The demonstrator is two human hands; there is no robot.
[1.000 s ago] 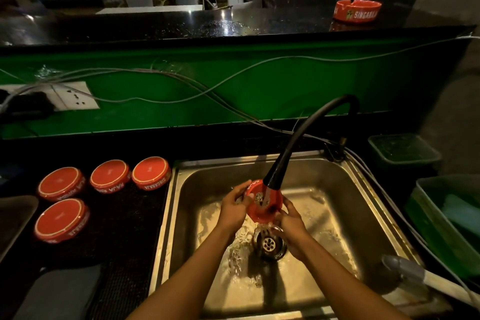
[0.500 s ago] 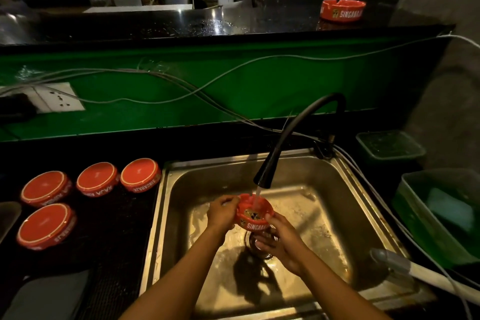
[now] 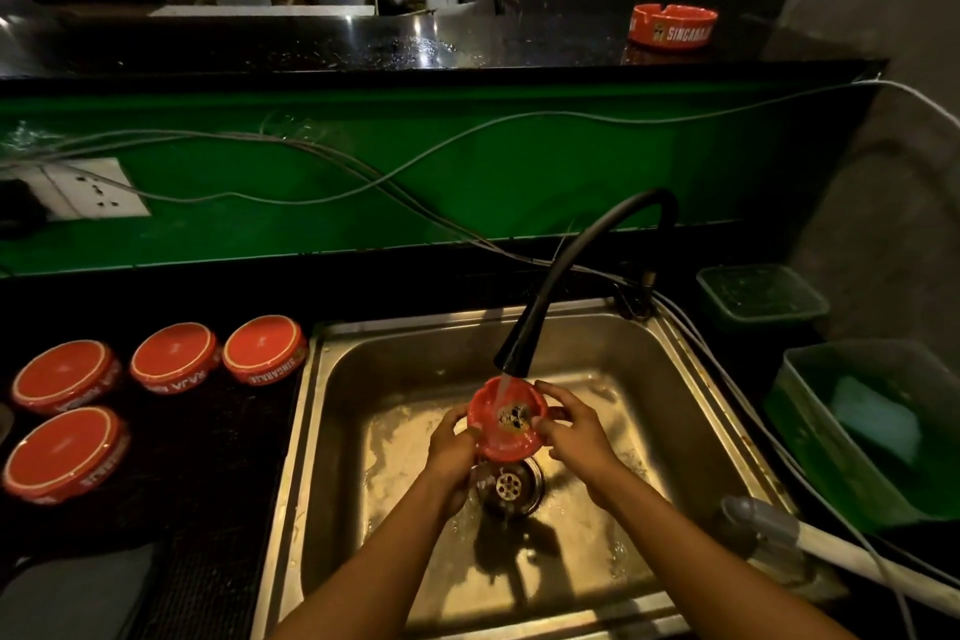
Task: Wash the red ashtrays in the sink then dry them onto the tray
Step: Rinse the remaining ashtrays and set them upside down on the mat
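A red ashtray (image 3: 509, 426) sits hollow side up under the running black tap (image 3: 524, 343), over the drain of the steel sink (image 3: 363, 379). My left hand (image 3: 452, 452) grips its left rim from below. My right hand (image 3: 571, 426) holds its right rim with thumb and fingertips. Water pours into the bowl. Several red ashtrays (image 3: 265, 348) lie upside down on the dark tray (image 3: 208, 457) left of the sink. One more red ashtray (image 3: 672, 26) stands upright on the high black counter at the back right.
Grey cables (image 3: 363, 172) run across the green wall panel behind the tap, past a white socket (image 3: 93, 195). Green plastic tubs (image 3: 862, 431) stand right of the sink. A grey-handled tool (image 3: 779, 530) lies on the sink's right front corner.
The ashtray has turned from tilted on edge to hollow side up under the stream. Both hands shifted their hold on its rim, and the view moved closer.
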